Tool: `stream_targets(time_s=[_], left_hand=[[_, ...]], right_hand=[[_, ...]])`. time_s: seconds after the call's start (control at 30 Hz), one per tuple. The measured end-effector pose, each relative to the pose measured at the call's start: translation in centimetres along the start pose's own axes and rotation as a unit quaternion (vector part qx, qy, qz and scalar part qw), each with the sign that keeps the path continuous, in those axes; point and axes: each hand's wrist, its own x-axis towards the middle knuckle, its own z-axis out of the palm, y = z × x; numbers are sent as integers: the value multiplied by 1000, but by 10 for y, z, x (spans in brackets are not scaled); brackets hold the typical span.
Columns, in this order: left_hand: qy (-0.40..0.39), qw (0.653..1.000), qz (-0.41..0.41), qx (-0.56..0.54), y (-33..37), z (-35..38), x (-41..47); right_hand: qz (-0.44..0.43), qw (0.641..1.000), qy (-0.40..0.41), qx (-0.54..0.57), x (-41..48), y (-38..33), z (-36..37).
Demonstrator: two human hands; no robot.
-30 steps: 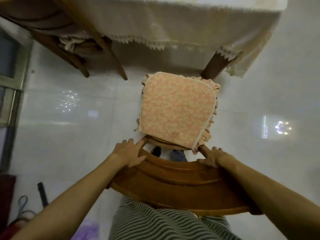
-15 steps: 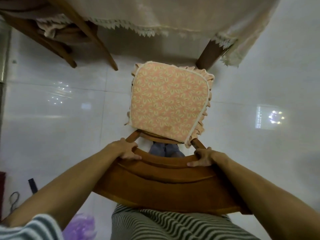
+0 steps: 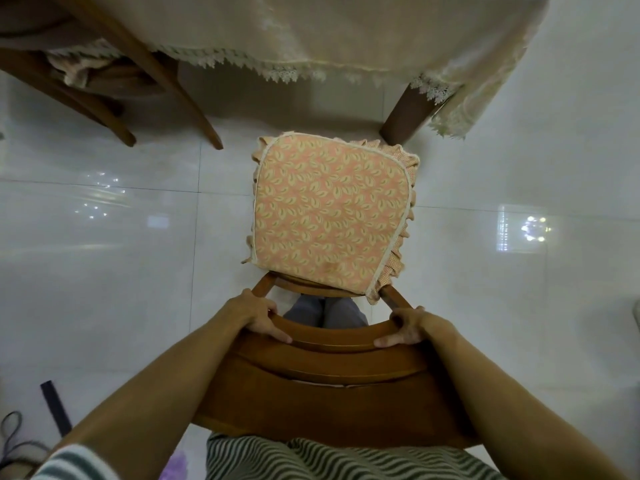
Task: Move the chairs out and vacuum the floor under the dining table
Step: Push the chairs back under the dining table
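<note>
**Head cam: both hands on the chair back, seat just out from the table**

Head view looks straight down on the chair I'm holding. Its curved wooden top rail runs across the lower middle of the frame. My left hand is wrapped over the left end of it, fingers curled over the far edge and thumb lying along the near face. My right hand has the same grip at the right end. So both hands are closed around the rail.

The seat, with its pink leaf-print cushion, sits pretty much dead centre on the white tile floor. The dining table runs across the top of the frame under a cream tablecloth. The cushion's far edge stops just short of the cloth's lace hem, and its far right corner is just beside the dark table leg.

Upper left, a second chair is tucked in under the cloth, with two of its legs angling out onto the tiles.

Through the gap under the rail I can see my grey trousers, and my striped shirt fills the bottom edge. In the lower left corner a dark stick and a loop of cord lie on the floor. There's also a purple thing at the bottom edge, too blurry to name.
</note>
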Motion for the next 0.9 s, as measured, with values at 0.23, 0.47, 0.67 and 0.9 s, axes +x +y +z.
stream_targets(time_s=[0.23,0.47,0.67,0.9], left_hand=[[6,1000,2,1,-2,0,3],[5,1000,11,-10,-5,-24,-11],[40,999,19,-23,-8,-54,-24],[94,995,10,-18,-3,-133,-27]], right_hand=[[-8,1000,7,-13,-6,-1,0],[-1,998,-5,-57,-29,-10,-29],[-7,998,34,-54,-46,-19,-62],[-27,995,84,-39,-48,-29,-141]])
